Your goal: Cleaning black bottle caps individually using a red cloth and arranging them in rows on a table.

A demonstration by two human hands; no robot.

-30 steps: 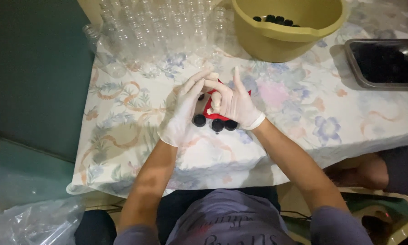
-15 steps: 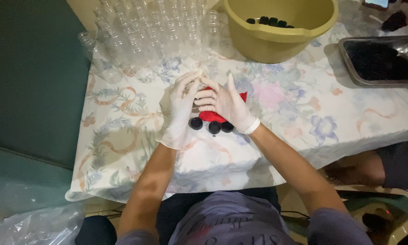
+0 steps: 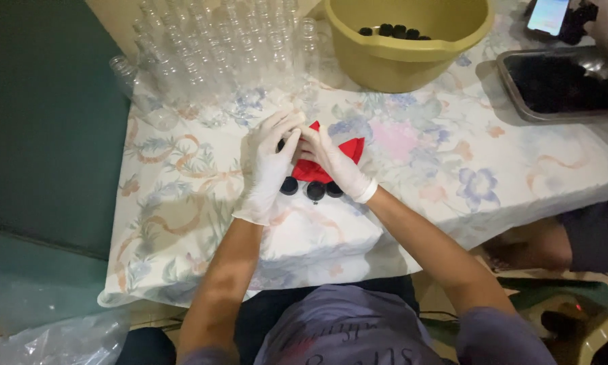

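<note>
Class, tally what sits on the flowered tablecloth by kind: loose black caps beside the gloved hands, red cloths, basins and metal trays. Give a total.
Loose black caps by the hands: 3
Red cloth: 1
Yellow-green basin: 1
Metal tray: 1
Total: 6
Clear bottles are too crowded to count.

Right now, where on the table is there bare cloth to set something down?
Free: the floral cloth left of the left hand, the near strip below the black caps, and the patch between the red cloth and the metal tray. Crowded: the clear bottles at the far left, with the yellow basin beside them.
</note>
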